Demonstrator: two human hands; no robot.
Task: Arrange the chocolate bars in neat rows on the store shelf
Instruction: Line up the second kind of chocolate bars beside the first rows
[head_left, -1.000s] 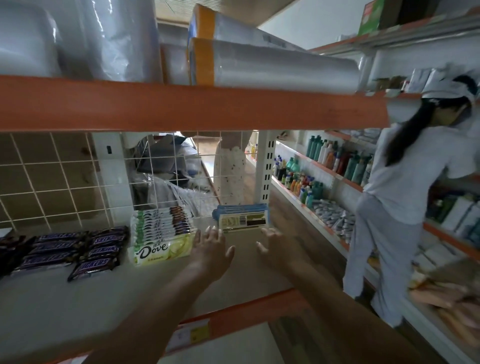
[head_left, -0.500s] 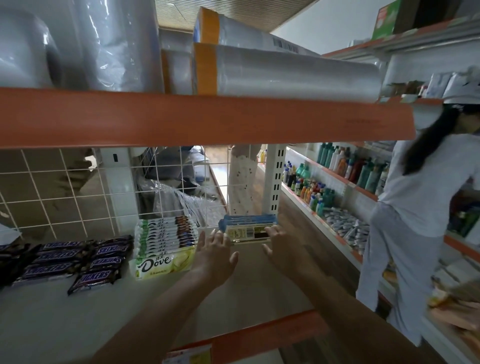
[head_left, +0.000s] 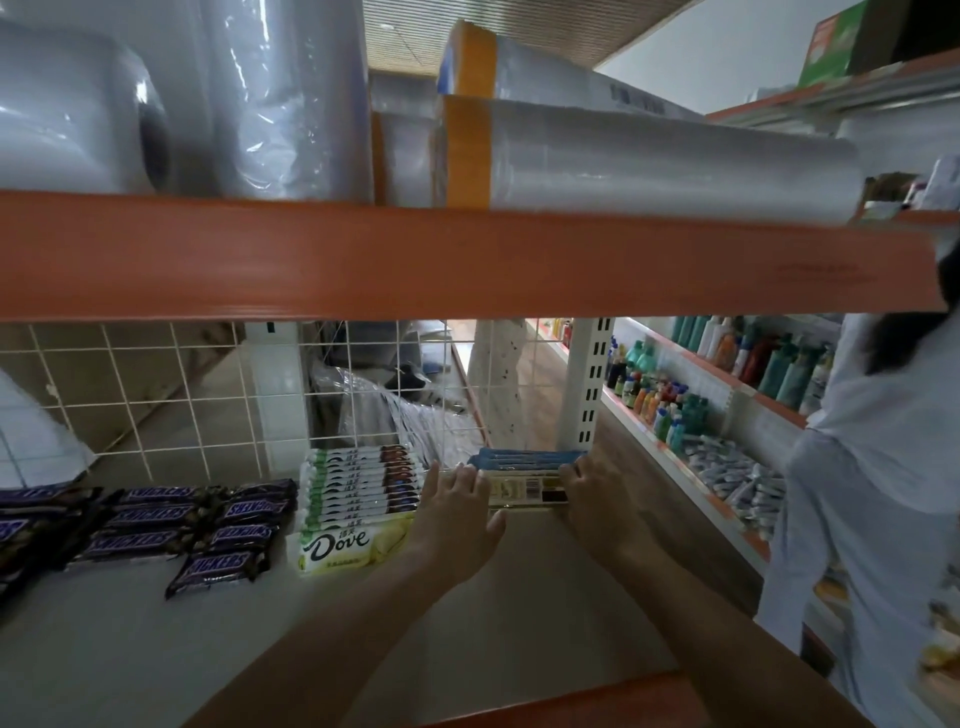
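A short stack of blue chocolate bars (head_left: 524, 475) stands at the back right of the grey shelf (head_left: 156, 639), barcode side facing me. My left hand (head_left: 457, 512) touches its left end and my right hand (head_left: 597, 499) its right end, both with fingers extended. To the left lies a row of green-and-white Dove bars (head_left: 358, 493), one flat in front. Further left, purple Snickers bars (head_left: 208, 525) lie in rough rows.
An orange upper shelf edge (head_left: 467, 265) hangs low overhead, loaded with wrapped rolls (head_left: 649, 161). A white wire grid (head_left: 182, 395) backs the shelf. A person in white (head_left: 872, 493) stands on the right by shelves of bottles (head_left: 727, 374).
Both hands have reached forward from mid-shelf and closed in on the two ends of the blue stack. The camera has moved closer to the shelf.
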